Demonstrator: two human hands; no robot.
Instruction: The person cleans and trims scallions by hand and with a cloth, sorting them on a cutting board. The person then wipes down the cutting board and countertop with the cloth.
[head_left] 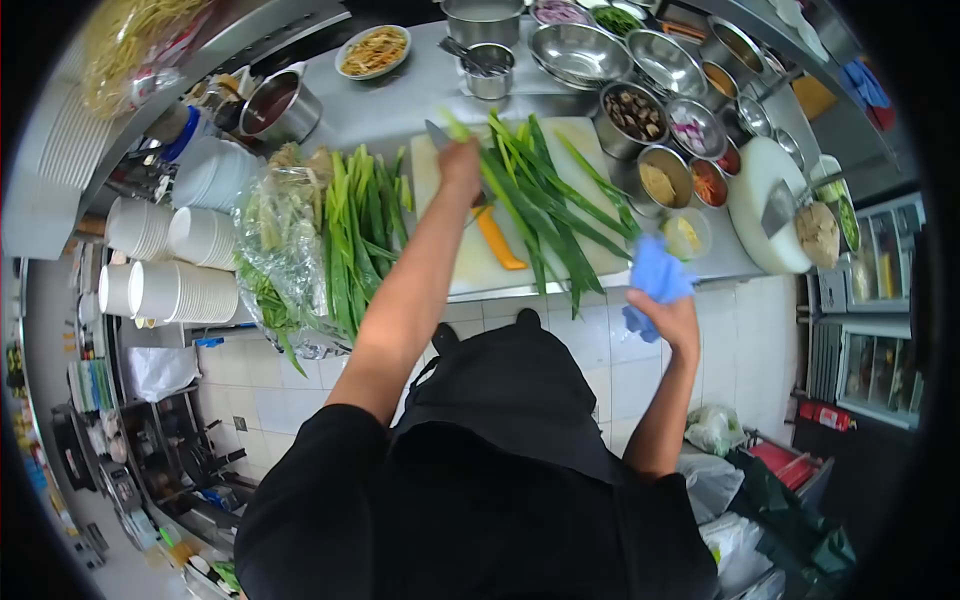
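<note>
My left hand (460,172) is closed and slightly blurred over the white cutting board (590,145). A blurred light green stalk end (456,125) pokes out past its fingers. Below it lies a knife with an orange handle (498,240), its blade tip showing beyond the hand and its middle hidden. Long green onions (545,205) spread across the board just right of this hand, some hanging over the front edge. At the counter's front right, my right hand (668,312) is wrapped round a crumpled blue cloth (660,270), held off the board.
More green onions (355,235) and a plastic bag of greens (280,225) lie left of the board. Stacked white bowls (190,290) stand farther left. Metal bowls of mushrooms (633,112) and yellowish paste (660,183) crowd the right, near a round white chopping block (760,200).
</note>
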